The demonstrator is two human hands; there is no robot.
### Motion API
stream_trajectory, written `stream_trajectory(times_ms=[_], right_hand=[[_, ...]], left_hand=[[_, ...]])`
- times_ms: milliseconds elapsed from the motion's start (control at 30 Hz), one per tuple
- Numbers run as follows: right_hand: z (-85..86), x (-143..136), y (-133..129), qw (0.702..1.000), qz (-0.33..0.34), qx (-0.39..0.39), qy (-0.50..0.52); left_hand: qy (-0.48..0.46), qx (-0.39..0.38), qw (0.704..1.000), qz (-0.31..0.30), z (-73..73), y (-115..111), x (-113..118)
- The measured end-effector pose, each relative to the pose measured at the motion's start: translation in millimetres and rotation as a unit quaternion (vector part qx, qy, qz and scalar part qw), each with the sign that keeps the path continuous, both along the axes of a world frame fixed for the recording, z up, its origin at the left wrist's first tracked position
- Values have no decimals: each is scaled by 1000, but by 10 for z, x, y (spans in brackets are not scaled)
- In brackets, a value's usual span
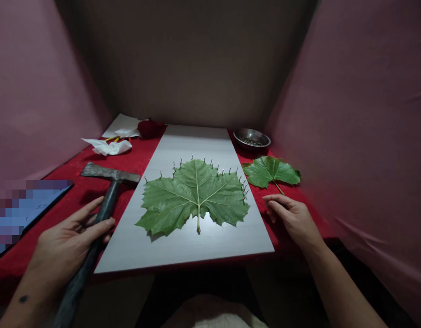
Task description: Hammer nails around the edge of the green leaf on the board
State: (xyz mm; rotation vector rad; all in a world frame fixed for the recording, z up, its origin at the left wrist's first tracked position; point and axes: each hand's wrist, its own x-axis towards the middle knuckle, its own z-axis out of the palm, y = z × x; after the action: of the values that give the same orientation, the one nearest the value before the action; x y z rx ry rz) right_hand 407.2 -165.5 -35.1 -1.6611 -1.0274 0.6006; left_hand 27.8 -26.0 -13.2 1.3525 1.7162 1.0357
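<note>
My left hand (68, 241) is closed around the dark handle of a hammer (109, 198), whose metal head rests left of the white board (196, 141). A large green leaf (196, 196) lies on the board, stem toward me. Several nails (245, 187) stand upright around its upper and right edges. My right hand (287, 214) is right of the board, thumb and fingertips pressed together in a pinch; what they hold, if anything, is too small to make out. Just beyond that hand lies a second leaf (273, 171).
A metal bowl (251, 138) of nails sits at the back right. White crumpled paper (111, 146), yellow and red handles and a dark red item (150, 128) lie at the back left. A blurred blue flat object (36, 209) is at the left on the red cloth (12, 269).
</note>
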Motion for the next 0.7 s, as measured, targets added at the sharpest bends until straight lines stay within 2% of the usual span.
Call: stream_trajectory(times_ms=[233,433,567,700], right_hand=[[-84,-60,107,988,-21,92,121],[-147,-22,110,977,-66,94,179],[-121,-41,87,976,-61,93,188],[-92,-123,105,984,-39,103,138]], left_hand=[[-25,-1,1000,-13,-62,24,-34],[-30,22,999,-23,-178,69,-107],[-26,14,999,-24,-226,88,-151],[-30,-5,999,-35,-256,116,-179]])
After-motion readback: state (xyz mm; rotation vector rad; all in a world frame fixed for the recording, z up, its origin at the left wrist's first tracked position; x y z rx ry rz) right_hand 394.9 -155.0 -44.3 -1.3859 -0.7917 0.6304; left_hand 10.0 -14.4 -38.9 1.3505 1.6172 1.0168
